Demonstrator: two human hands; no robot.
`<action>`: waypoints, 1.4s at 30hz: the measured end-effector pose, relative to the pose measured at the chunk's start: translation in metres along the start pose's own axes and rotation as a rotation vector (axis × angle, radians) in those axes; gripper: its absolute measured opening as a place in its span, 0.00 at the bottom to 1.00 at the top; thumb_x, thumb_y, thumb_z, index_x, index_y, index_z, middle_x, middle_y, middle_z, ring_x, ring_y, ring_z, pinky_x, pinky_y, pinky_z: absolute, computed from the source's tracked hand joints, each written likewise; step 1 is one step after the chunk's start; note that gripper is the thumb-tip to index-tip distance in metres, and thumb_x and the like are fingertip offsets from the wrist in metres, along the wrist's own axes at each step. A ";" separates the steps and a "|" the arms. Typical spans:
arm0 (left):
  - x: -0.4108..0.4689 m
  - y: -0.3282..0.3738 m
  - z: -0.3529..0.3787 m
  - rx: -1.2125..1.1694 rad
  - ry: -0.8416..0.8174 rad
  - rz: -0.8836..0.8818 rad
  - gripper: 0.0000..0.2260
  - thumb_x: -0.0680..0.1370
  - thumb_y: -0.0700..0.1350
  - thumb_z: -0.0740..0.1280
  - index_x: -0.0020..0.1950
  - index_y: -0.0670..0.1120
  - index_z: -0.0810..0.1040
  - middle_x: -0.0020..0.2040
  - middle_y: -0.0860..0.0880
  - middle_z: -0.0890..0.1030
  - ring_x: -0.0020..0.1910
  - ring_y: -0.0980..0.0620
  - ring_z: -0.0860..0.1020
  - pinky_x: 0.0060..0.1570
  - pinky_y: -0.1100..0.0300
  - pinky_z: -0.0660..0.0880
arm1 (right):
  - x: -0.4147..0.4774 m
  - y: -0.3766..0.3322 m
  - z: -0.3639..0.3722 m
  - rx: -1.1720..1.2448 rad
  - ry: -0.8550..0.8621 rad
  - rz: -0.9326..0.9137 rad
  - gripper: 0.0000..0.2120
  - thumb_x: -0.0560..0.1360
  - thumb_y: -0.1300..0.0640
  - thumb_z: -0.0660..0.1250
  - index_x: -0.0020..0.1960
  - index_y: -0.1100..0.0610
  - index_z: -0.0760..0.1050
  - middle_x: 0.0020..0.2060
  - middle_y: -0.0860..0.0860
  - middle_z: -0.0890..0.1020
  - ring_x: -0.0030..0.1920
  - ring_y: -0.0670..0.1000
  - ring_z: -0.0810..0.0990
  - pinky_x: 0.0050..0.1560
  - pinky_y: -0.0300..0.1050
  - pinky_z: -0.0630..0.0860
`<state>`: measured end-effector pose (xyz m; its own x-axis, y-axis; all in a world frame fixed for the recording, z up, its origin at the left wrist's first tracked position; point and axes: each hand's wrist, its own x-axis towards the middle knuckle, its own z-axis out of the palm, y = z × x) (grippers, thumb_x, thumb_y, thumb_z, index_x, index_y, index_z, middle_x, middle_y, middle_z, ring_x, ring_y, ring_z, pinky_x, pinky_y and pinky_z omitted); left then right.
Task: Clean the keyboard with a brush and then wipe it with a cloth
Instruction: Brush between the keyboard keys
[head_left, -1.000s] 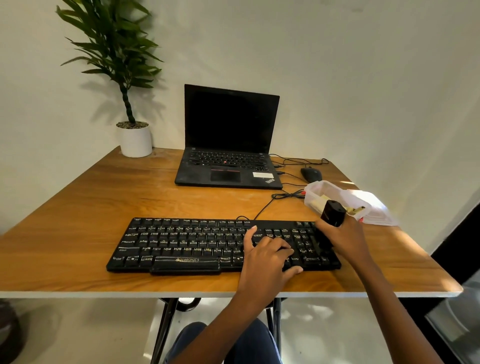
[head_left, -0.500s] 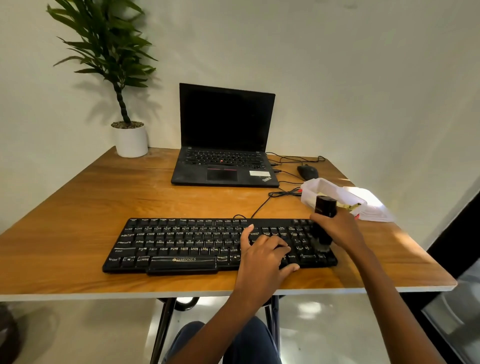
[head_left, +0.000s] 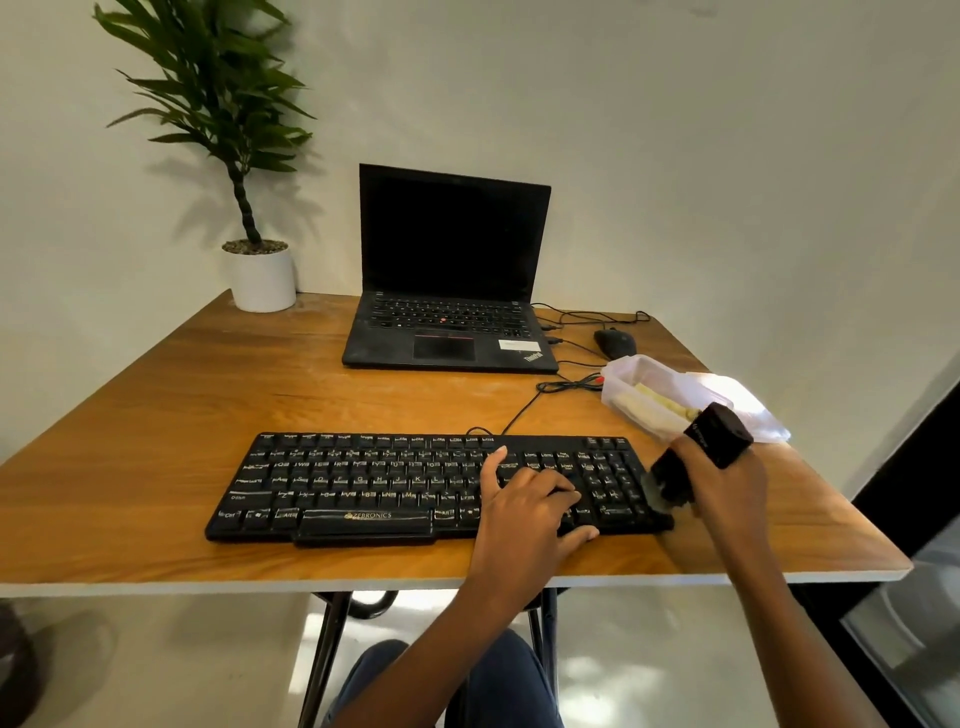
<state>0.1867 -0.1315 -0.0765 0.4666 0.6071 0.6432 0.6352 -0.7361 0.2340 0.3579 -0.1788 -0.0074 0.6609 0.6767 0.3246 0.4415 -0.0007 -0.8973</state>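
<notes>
A black keyboard (head_left: 363, 483) lies across the near part of the wooden table (head_left: 182, 415). My left hand (head_left: 524, 512) rests flat on its right-of-middle keys, fingers spread, holding nothing. My right hand (head_left: 727, 488) grips a black brush (head_left: 698, 452) tilted to the left, its bristles touching the keyboard's right end by the number pad. A yellowish cloth (head_left: 660, 402) lies inside a clear plastic container (head_left: 621, 384) behind my right hand.
A black laptop (head_left: 452, 280) stands open at the back middle, with a black mouse (head_left: 615, 343) and cables (head_left: 566, 387) to its right. A potted plant (head_left: 260, 275) stands at the back left corner. A clear lid (head_left: 748, 410) lies beside the container.
My right hand has swept the brush from the number pad out to the keyboard's right edge and tilted it more. My left hand has stayed on the keys.
</notes>
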 end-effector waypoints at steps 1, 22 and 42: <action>0.000 0.000 0.000 -0.003 0.001 -0.004 0.19 0.71 0.65 0.58 0.46 0.57 0.83 0.45 0.62 0.80 0.46 0.62 0.77 0.67 0.47 0.54 | -0.003 0.001 0.003 0.017 -0.003 0.011 0.03 0.73 0.59 0.67 0.44 0.55 0.73 0.37 0.52 0.79 0.39 0.51 0.78 0.35 0.40 0.75; 0.001 0.000 0.000 0.005 -0.005 -0.002 0.20 0.71 0.65 0.57 0.46 0.57 0.83 0.45 0.61 0.80 0.45 0.62 0.78 0.67 0.47 0.55 | 0.031 0.002 0.034 -0.188 -0.266 -0.015 0.03 0.73 0.56 0.66 0.43 0.53 0.72 0.36 0.50 0.78 0.41 0.51 0.78 0.43 0.44 0.75; 0.002 0.000 -0.001 0.008 -0.034 -0.005 0.20 0.71 0.66 0.56 0.45 0.58 0.83 0.44 0.63 0.79 0.45 0.63 0.77 0.66 0.48 0.56 | 0.043 0.010 0.027 -0.034 -0.204 0.066 0.03 0.75 0.58 0.65 0.43 0.54 0.72 0.40 0.55 0.80 0.44 0.55 0.79 0.47 0.48 0.75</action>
<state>0.1871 -0.1307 -0.0745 0.4834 0.6209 0.6171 0.6428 -0.7303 0.2313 0.3747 -0.1298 -0.0099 0.5538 0.8096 0.1946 0.4239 -0.0730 -0.9027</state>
